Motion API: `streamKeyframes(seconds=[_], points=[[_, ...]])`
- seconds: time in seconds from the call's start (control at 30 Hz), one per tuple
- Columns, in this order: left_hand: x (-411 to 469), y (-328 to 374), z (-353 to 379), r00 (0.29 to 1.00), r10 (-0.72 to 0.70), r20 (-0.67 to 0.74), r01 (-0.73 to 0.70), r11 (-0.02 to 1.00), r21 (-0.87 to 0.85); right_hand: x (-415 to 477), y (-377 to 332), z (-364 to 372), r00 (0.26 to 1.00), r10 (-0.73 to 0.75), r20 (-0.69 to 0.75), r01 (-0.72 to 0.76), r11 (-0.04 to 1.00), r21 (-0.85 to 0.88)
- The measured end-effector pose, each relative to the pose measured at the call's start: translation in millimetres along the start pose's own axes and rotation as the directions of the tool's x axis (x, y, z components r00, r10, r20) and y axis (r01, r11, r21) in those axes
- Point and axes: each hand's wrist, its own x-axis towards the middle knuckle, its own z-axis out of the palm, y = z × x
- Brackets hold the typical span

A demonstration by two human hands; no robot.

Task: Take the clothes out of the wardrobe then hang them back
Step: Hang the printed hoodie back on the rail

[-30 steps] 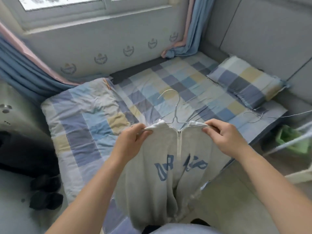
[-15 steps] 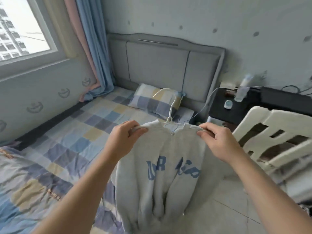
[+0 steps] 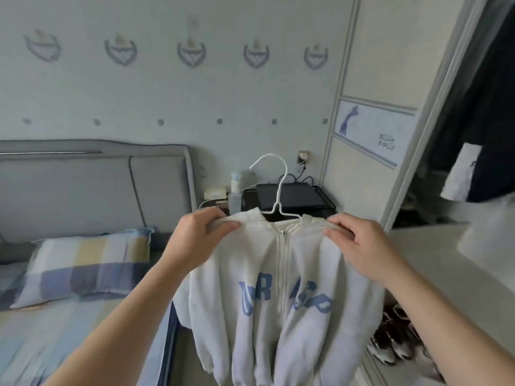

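The pale grey zip-front hooded sweatshirt with blue lettering (image 3: pixel 281 288) hangs in mid-air in the near centre of the scene, zipped up, on a thin white wire hanger (image 3: pixel 279 190) whose hook stands upright above the collar. The cloth looks soft, thick and fairly light. It drapes in loose folds with the sleeves dangling, so it should not be fragile, but it would probably sag and slide off the slim wire if held by the fabric alone. The shoulders, where cloth and wire lie together, look like the soundest hold, with the hook left free for the rail. The left hand (image 3: pixel 195 238) pinches the left shoulder, fingers curled over the top and thumb beneath. The right hand (image 3: pixel 359 246) grips the right shoulder in the same way. Whether the fingers also catch the wire under the cloth cannot be told. To the right stands the pale sliding-door wardrobe (image 3: pixel 379 65), with dark garments (image 3: pixel 479 121) in its open part. Far behind the sweatshirt is a black bedside table (image 3: pixel 289 196), and to the left a bed with a checked pillow (image 3: pixel 83 263).
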Motion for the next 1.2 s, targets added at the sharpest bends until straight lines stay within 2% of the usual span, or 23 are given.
streamKeyframes(seconds=[0.13, 0.27, 0.47, 0.6, 0.73, 0.8, 0.9, 1.07, 1.2], points=[[99.8, 21.8, 53.1, 0.99, 0.118, 0.073, -0.109, 0.987, -0.117, 33.9, 25.6, -53.6, 0.989, 0.079, -0.124, -0.095, 0.987, -0.131], [191.1, 54.6, 104.7, 0.952, 0.267, 0.147, -0.224, 0.94, -0.257, 63.6, 33.1, -108.7, 0.96, 0.159, -0.231, -0.214, 0.949, -0.233], [302.3, 113.2, 188.0, 0.836, 0.523, 0.168, -0.398, 0.787, -0.471, 93.9, 42.5, -179.3, 0.887, 0.227, -0.402, -0.388, 0.838, -0.385], [359.5, 167.3, 239.2, 0.728, 0.66, 0.183, -0.476, 0.68, -0.557, 105.6, 40.7, -227.2, 0.833, 0.25, -0.494, -0.497, 0.73, -0.469], [401.9, 239.0, 281.1, 0.635, 0.764, 0.115, -0.564, 0.561, -0.606, 116.3, 29.5, -280.7, 0.779, 0.266, -0.568, -0.599, 0.581, -0.55], [419.2, 277.8, 302.4, 0.587, 0.808, 0.045, -0.631, 0.492, -0.599, 120.2, 23.5, -309.2, 0.757, 0.236, -0.61, -0.634, 0.494, -0.596], [441.7, 337.6, 331.3, 0.552, 0.831, -0.066, -0.725, 0.439, -0.531, 126.5, 15.2, -349.2, 0.754, 0.157, -0.637, -0.642, 0.377, -0.668], [462.9, 432.0, 366.5, 0.52, 0.834, -0.185, -0.819, 0.425, -0.386, 136.4, 9.6, -417.7, 0.776, 0.054, -0.629, -0.627, 0.181, -0.758], [482.5, 501.1, 387.5, 0.487, 0.838, -0.246, -0.868, 0.431, -0.248, 147.5, 15.8, -470.0, 0.76, 0.008, -0.65, -0.649, 0.059, -0.758]])
